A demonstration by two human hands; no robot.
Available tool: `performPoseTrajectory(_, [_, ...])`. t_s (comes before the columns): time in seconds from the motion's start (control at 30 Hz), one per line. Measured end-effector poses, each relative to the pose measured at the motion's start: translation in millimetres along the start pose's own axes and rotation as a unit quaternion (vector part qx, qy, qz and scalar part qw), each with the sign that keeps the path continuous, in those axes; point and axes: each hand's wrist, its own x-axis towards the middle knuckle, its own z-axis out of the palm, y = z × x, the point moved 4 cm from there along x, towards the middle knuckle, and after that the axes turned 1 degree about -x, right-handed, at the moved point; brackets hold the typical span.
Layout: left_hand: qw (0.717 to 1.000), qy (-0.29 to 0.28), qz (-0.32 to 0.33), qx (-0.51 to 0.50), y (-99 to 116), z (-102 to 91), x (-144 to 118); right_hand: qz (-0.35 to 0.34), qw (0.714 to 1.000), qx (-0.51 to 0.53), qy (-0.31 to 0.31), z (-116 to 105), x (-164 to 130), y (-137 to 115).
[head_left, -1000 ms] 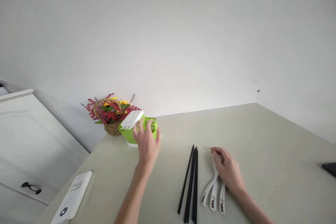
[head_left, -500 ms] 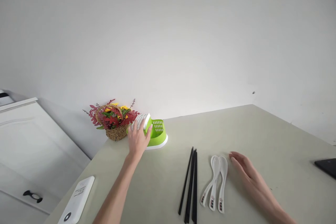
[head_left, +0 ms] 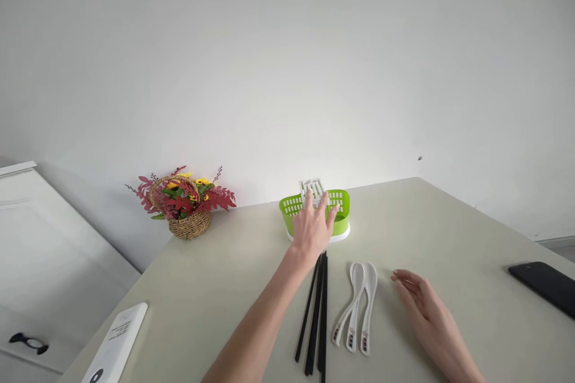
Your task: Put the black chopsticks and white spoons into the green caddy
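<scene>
The green perforated utensil holder [head_left: 342, 225] is right under the grip: my left hand [head_left: 312, 230] reaches over its front wall, and the fingertips overlap the white slotted piece [head_left: 311, 183] at its middle. The fingers are fanned out with the thumb off to the right over the inside; I can't tell whether they pinch anything or merely rest, since the hand covers the contact. I have that hand palm down, its wrist low and the forearm slanting in from below, hiding part of the holder's front. Close by on the right of that wrist, the black chopsticks [head_left: 323, 311] lie in a narrow bundle, with their far ends near the holder's white base [head_left: 340, 236]. Next to them, three white spoons [head_left: 358, 275] overlap, bowls pointing away from me. My right hand [head_left: 424, 305] sits just beyond the spoons, turned on its side near the table [head_left: 449, 239], fingers loosely curved and parted from the thumb. Farther left of the grip stands a wicker flower basket [head_left: 189, 227]; nearer me on that side is a white oblong case [head_left: 117, 341]. A black smartphone [head_left: 544, 284] lies well to the right, and a white cabinet [head_left: 58, 263] stands farthest left.
</scene>
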Motion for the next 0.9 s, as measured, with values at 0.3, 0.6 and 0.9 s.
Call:
performPoseTrajectory(0.3, [0.999,-0.007,0.017,-0.043,12.7,-4.4,-13.9,-0.007,1.0,-0.017,0.001,-1.7,2.5,10.0])
performPoseTrajectory(0.6, [0.973,0.109,-0.069,-0.193,-55.0,24.8,-74.1,-0.004,0.998,-0.062,0.005,-7.6,6.7,27.0])
performPoseTrajectory(0.9, [0.948,-0.094,-0.119,-0.279,-126.0,78.5,-118.0,-0.006,0.982,-0.187,-0.019,-8.6,-3.6,4.5])
